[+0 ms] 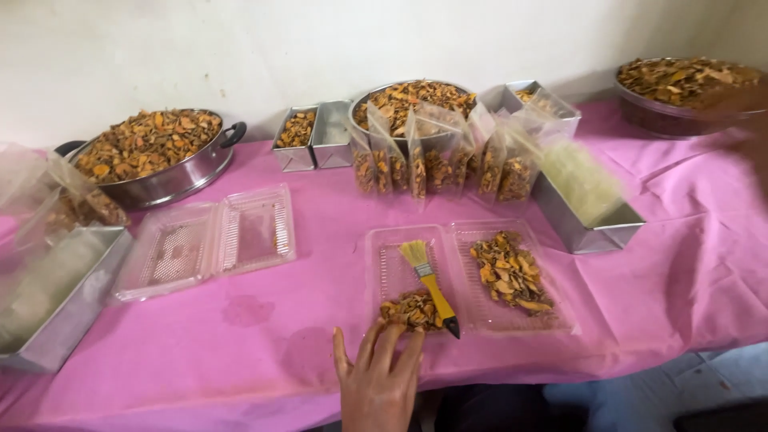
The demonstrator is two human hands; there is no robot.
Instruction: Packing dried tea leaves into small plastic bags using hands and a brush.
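Note:
My right hand (376, 380) lies palm down at the table's near edge, fingers spread, holding nothing. Its fingertips reach a small heap of dried orange-brown pieces (410, 310) in the left half of an open clear plastic clamshell tray (468, 232). A brush with a yellow handle (432, 286) lies slanted across that half, bristles pointing away from me. The tray's right half holds a larger scatter of the same pieces (509, 272). My left hand is out of view.
A pink cloth (320, 216) covers the table. A second, empty clamshell tray (210, 240) lies to the left. Steel bowls (160, 184) of dried pieces, filled clear bags (436, 164) and rectangular steel tins (588, 232) stand behind. A blurred brown shape (752, 128) is at the right edge.

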